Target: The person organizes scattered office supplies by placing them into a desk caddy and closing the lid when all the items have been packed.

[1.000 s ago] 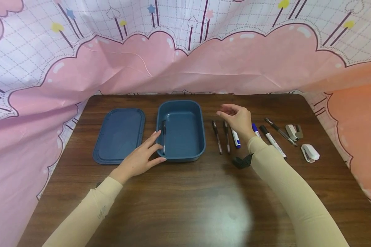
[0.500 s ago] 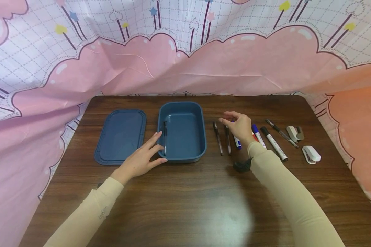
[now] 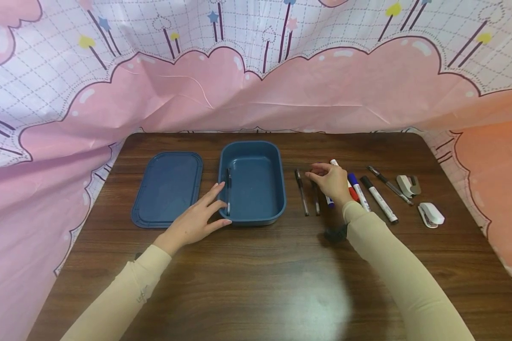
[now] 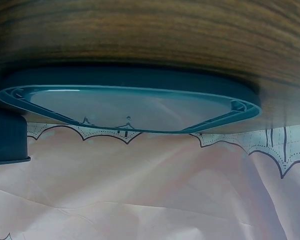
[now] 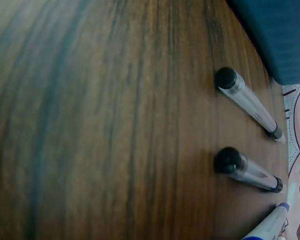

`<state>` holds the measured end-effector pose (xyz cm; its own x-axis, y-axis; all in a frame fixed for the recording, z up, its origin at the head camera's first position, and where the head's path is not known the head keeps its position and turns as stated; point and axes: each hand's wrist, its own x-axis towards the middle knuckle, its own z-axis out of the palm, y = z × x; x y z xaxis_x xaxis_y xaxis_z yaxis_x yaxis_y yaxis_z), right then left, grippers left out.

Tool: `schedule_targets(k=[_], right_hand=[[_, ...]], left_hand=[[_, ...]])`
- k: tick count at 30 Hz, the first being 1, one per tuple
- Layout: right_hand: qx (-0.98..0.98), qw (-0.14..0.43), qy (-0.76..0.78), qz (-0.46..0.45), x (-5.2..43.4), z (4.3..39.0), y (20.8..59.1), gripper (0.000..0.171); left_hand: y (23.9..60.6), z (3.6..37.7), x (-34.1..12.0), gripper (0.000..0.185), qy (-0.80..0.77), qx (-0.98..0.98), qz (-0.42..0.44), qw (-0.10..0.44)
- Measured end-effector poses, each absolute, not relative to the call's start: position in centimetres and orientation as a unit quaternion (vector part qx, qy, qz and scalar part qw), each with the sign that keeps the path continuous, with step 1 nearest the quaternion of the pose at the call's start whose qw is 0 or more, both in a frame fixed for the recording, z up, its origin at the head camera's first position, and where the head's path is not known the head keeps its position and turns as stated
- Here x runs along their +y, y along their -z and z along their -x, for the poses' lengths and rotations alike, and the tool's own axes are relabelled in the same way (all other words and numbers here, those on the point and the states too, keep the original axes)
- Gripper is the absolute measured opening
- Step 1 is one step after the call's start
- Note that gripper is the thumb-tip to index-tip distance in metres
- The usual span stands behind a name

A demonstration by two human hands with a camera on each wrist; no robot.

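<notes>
Right hand: your right hand (image 3: 333, 182) hovers over the second black pen (image 3: 315, 198), fingers curled, gripping nothing I can see.
Left hand: your left hand (image 3: 198, 219) lies flat, fingers straight, against the near-left corner of the blue box (image 3: 277, 189).
Done: one pen (image 3: 228, 189) lies inside the box.
Left: two pens (image 5: 250, 102), markers (image 3: 379, 192) and staplers (image 3: 429, 212) to the right.
Surface: dark wooden table (image 3: 256, 284), lid (image 3: 167, 187) left of the box, pink cloth (image 3: 281, 90) behind.

A makeshift recording spot — wooden table (image 3: 256, 284) against a pink cartoon backdrop cloth (image 3: 281, 90), stationery laid out in a row
</notes>
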<state>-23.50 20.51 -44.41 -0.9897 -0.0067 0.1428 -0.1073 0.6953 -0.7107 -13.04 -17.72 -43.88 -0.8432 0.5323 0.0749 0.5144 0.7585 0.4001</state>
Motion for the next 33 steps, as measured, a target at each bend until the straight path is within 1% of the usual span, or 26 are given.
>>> schedule_targets(k=[11,17,25,33], right_hand=[[-0.927,0.063,-0.361,-0.078,19.3,23.2,45.1,0.036],[-0.931,0.051,-0.351,-0.086,18.7,23.1,45.6,0.039],[-0.939,0.021,-0.334,-0.076,18.1,23.0,45.7,0.046],[-0.953,0.022,-0.296,-0.067,17.6,23.1,45.4,0.034]], left_hand=[[44.1,12.9,-17.7,0.056,-0.202,0.939,-0.279,0.022],[44.0,13.0,-17.7,0.055,-0.2,0.939,-0.279,0.012],[43.8,13.1,-17.7,0.055,-0.202,0.939,-0.278,0.015],[43.9,13.0,-17.6,0.057,-0.201,0.94,-0.274,0.021]])
